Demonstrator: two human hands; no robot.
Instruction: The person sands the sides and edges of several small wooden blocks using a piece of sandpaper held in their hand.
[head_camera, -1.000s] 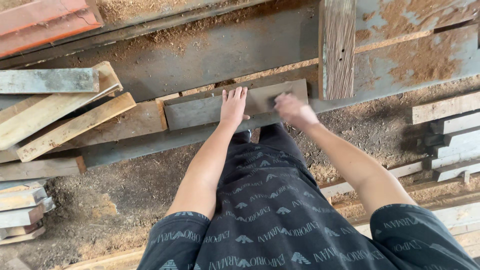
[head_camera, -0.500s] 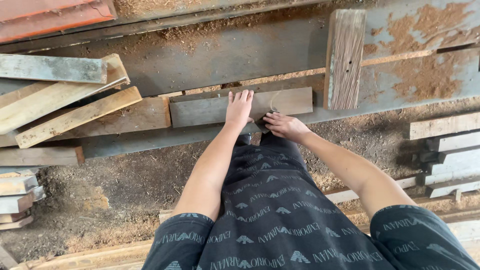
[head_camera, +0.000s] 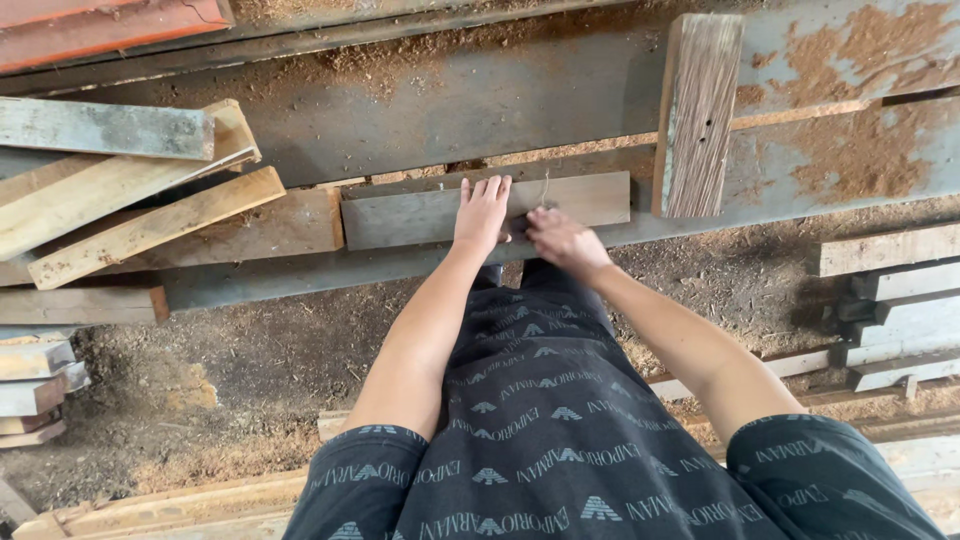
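A short grey wooden board lies lengthwise on a long grey metal beam in front of me. My left hand rests flat on the board, palm down, fingers stretched out. My right hand is at the board's near edge just right of the left hand. Its fingertips are pinched at the base of a thin metal pin that stands up from the board.
A weathered plank stands crosswise to the right of the board. Loose planks are piled at the left, and more boards are stacked at the right. Sawdust covers the ground. A red-painted beam runs along the top left.
My right hand has drawn back from the board's far right part to its near edge, closing on the pin. My left hand stays flat on the board.
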